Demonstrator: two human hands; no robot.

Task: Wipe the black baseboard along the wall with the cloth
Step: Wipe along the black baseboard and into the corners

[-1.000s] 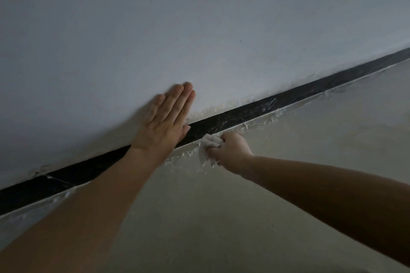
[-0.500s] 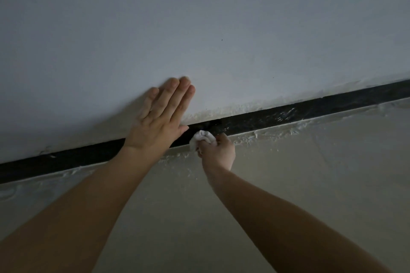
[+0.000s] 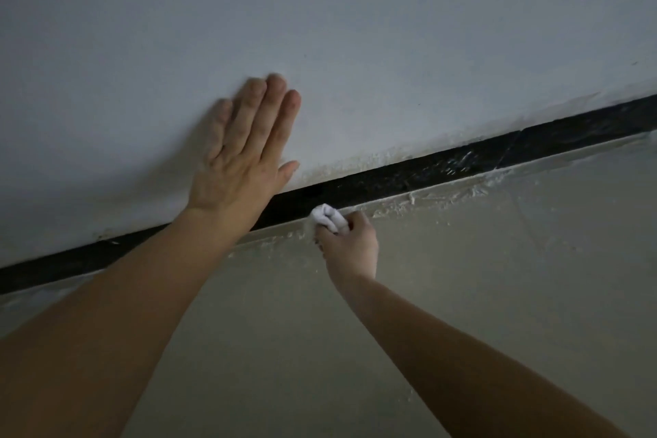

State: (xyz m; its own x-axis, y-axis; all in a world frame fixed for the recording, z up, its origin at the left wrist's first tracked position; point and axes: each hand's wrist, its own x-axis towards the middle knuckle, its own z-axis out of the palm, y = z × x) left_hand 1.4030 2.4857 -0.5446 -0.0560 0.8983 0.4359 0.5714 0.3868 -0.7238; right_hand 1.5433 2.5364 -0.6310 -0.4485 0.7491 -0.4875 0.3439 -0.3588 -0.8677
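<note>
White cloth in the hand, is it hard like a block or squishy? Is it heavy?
Probably squishy and floppy: the white cloth is bunched into a wad with soft folds where the right hand grips it. It likely weighs very little, since one hand encloses most of it. Crumpled like that, it probably would not roll or break.

The left forearm [image 3: 106, 324] runs from the near left toward the far middle. At its end the left grip [image 3: 245, 160] is spread flat, palm away from the camera, its fingers [image 3: 273, 110] straight and close together and the thumb out to the right; the fingertips are blurred. The right forearm [image 3: 462, 348] comes in from the near right. The right grip [image 3: 350, 245] is a fist, curled round a white cloth [image 3: 327, 217] that sticks out at its far left.
</note>
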